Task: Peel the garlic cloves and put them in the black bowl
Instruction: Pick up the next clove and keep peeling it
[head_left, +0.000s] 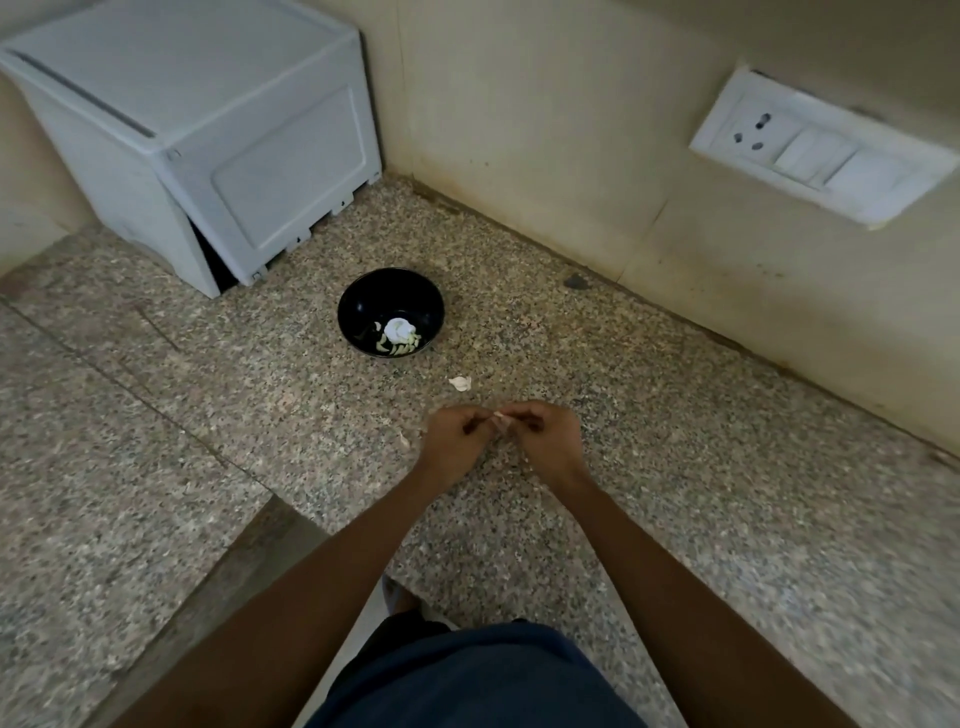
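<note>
A black bowl (390, 310) stands on the speckled granite counter (260, 405). Inside it lie several pale peeled cloves (397, 347) and a white garlic piece (399, 328). Nearer to me, my left hand (454, 441) and my right hand (545, 439) meet over the counter, fingertips pinched together on one small garlic clove (500, 417). A loose garlic clove (461, 383) rests on the counter between the bowl and my hands. A small pale scrap of skin (404, 440) lies just left of my left hand.
A grey plastic bin (208, 130) sits tilted in the back left corner. The beige wall (571, 130) runs behind the counter and carries a white socket and switch plate (821, 148). The counter's front edge (249, 545) steps down at lower left.
</note>
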